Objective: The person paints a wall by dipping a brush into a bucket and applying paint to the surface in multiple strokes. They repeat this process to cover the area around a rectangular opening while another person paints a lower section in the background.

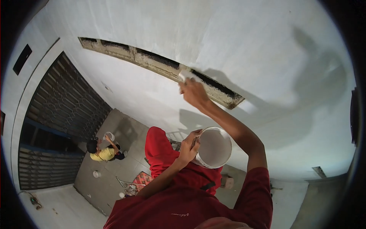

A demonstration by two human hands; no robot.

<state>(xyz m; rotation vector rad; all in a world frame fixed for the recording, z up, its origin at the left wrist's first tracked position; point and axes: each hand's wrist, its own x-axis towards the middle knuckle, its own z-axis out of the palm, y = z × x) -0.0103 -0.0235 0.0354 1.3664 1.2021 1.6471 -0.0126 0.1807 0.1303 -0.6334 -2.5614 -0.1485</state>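
Observation:
A white bucket [214, 148] with pale material inside hangs before my body, and my left hand [189, 146] grips its left rim. Up at the wall, my right hand [193, 91] is closed around a whitish tool [187, 75], whose exact form is hard to make out. That tool touches the rough edge of a long recessed slot [152, 63] in the white wall [133, 76]. Dark gaps show inside the slot, and its ledge is rough and beige.
Far below on the tiled floor [91, 191], a person in a yellow top [103, 154] crouches beside a white bucket [109, 136]. Nearby are a small white pot [97, 174] and a red patterned item [142, 180]. A folding metal gate [65, 99] stands at the left.

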